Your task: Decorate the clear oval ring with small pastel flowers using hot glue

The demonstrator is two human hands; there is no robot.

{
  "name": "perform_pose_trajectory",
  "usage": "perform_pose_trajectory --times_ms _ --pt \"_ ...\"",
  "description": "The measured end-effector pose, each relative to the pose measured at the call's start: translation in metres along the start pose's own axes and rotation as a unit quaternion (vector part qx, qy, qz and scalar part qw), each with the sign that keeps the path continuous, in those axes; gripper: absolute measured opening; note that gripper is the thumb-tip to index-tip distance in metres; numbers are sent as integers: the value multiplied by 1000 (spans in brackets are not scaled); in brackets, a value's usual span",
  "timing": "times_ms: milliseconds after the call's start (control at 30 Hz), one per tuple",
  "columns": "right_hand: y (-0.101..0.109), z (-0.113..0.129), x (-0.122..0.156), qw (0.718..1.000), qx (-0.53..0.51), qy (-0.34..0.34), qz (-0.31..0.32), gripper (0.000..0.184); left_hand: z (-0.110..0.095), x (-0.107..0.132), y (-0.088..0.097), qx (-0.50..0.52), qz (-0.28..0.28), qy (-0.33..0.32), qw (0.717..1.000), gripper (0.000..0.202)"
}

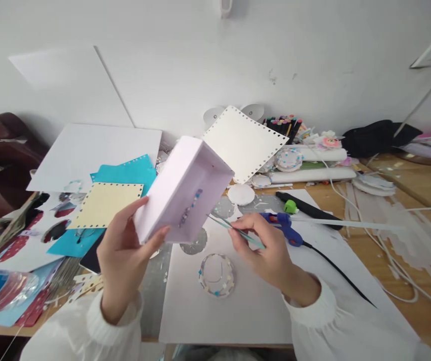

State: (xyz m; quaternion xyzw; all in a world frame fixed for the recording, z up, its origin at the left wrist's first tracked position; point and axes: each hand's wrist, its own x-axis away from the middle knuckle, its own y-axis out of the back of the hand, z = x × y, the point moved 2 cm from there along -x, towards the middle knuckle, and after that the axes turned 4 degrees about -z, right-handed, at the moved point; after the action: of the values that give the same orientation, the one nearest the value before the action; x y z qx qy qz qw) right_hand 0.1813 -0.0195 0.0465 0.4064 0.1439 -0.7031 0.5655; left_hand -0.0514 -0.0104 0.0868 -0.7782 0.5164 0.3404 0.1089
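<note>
My left hand (125, 250) is closed on a pale lilac open box (170, 185), tilted so that its inside faces me. Small blue, white and purple pieces, perhaps beads, lie in a line (191, 208) inside it. Between the fingers and thumb of my right hand (262, 248) is a pair of light green tweezers (238, 230), tips pointing at the box's lower right edge and seeming apart from it. Below, on a white sheet (260, 316), lies a round ring (216, 275) edged with white, cream and blue pieces.
A blue glue gun (285, 228) with a black cord lies right of my right hand. Cream (106, 204) and blue punched sheets (131, 173) lie to the left. Behind stand a white punched card (245, 143), pens (285, 125) and white rolls (313, 174). Clear strips (414, 235) cover the right side.
</note>
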Motion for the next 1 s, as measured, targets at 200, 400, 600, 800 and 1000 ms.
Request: perform_pose_trajectory --times_ms 200,400,600,800,1000 --pt "4 7 -14 995 31 92 -34 19 -4 12 -8 23 -7 4 1000 49" --pt "4 11 -13 985 39 159 -62 25 0 7 -7 -1 -13 -11 1000 49" --pt "-15 -6 -13 982 154 109 -4 12 11 11 -13 13 53 -49 997 53" --pt "-23 -15 7 980 155 74 101 10 35 12 -30 -5 102 -88 991 56" --pt "-18 -24 11 980 169 37 103 7 42 12 -46 15 139 -121 983 58"
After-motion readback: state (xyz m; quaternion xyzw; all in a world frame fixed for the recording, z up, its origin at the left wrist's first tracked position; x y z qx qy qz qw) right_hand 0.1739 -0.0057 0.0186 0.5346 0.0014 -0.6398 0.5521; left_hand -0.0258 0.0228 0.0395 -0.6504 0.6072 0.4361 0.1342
